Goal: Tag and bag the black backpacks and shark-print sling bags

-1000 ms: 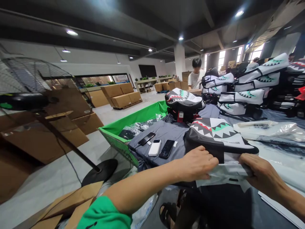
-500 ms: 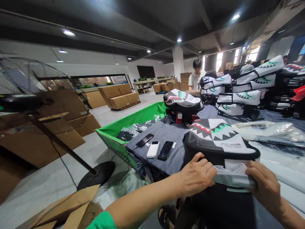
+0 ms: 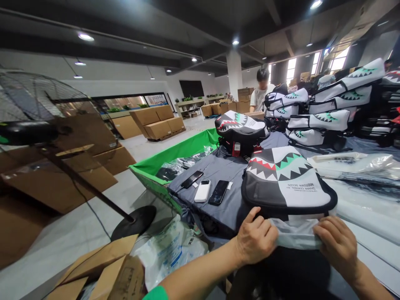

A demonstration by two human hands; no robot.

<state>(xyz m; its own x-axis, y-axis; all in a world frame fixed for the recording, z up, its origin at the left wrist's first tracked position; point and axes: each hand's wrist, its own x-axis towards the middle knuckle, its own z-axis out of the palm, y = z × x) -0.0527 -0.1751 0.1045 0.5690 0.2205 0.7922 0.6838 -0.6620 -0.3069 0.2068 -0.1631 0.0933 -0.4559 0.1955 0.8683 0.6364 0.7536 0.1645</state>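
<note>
A shark's mouth is printed on the backpack [image 3: 283, 175], with red, green and white teeth across black and white halves. Below the backpack, a pale grey plastic bag [image 3: 296, 234] is seen; to its left, a slate-grey cloth [image 3: 215, 177] and a bright green liner [image 3: 175, 153] are shown.

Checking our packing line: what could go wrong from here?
The plastic bag is pinched between the left hand and right hand at the backpack's lower edge, so it might tear if tugged hard. The backpack also lies close to a phone and a power bank on the gray cloth; if it slid sideways, it could knock them, perhaps toward the green bin.
</note>
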